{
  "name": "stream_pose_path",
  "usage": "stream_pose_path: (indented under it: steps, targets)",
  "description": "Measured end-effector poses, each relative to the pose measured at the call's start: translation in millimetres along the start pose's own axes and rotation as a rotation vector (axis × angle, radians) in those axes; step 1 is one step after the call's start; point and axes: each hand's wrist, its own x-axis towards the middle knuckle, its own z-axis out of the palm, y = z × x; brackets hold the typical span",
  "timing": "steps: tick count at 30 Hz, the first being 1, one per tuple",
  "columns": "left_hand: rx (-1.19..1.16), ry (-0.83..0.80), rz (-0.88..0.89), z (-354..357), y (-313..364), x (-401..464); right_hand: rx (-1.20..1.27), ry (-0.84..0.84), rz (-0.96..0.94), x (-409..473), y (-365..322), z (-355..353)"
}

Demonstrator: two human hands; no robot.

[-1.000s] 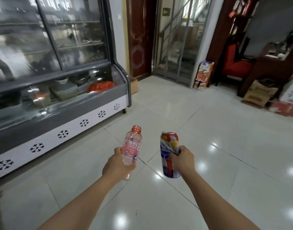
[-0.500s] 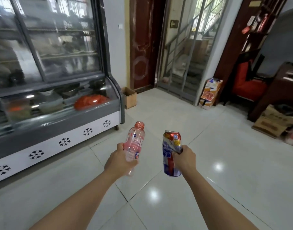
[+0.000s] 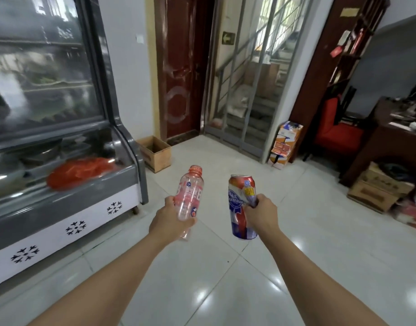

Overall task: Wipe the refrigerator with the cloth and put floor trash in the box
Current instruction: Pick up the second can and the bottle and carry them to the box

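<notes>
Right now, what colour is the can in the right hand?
The can is red, white and blue, with a ribbon emblem; head view.

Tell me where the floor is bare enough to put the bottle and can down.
Widest bare tile spreads ahead and right, bordered by the refrigerator, the open cardboard box and the stair grille. Tile directly below the left hand and right hand is bare too. Crowded: the right wall, with stacked cartons and flattened boxes beside the desk.
</notes>
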Motion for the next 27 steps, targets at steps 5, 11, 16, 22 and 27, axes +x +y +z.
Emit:
stream_pose_path:
  steps: [5,11,16,22,27]
  targets:
    - [0.077,-0.005,0.057,16.3,40.1,90.8,0.024,0.023,0.046,92.4,-10.5,5.8]
    - [0.063,0.021,0.054,34.6,74.7,213.1,0.047,0.02,0.005,226.3,-28.7,31.9]
    - [0.046,0.123,0.024,42.0,117.0,326.7,0.097,-0.009,-0.035,362.6,-49.9,49.1]
    - [0.05,0.209,-0.038,38.6,153.2,436.5,0.078,-0.057,-0.088,501.3,-85.6,68.2]
    - [-0.004,0.261,-0.079,33.6,163.5,527.7,0.104,-0.129,-0.123,598.3,-122.3,106.2]
